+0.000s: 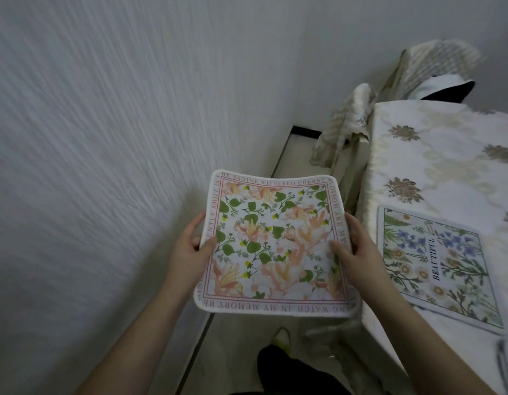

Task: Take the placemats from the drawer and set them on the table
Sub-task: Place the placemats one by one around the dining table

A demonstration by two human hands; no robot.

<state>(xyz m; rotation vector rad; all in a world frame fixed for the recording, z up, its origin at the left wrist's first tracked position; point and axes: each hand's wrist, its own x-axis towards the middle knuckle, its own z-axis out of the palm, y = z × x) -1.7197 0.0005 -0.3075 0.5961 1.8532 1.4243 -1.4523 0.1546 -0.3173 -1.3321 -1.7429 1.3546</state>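
Observation:
I hold a square placemat [275, 243] with pink flowers, green leaves and a lettered border flat in the air, left of the table. My left hand [191, 249] grips its left edge and my right hand [352, 249] grips its right edge, thumbs on top. A second placemat [438, 266], printed with blue and white flowers and the word BEAUTIFUL, lies flat on the table [435, 155] near its left edge. The drawer is not in view.
The table carries a cream floral tablecloth. Behind it stand chairs draped with patterned cloth [344, 124], another chair [435, 67] farther back. A white textured wall [104, 138] fills the left. My foot [281, 337] is on the pale floor below the mat.

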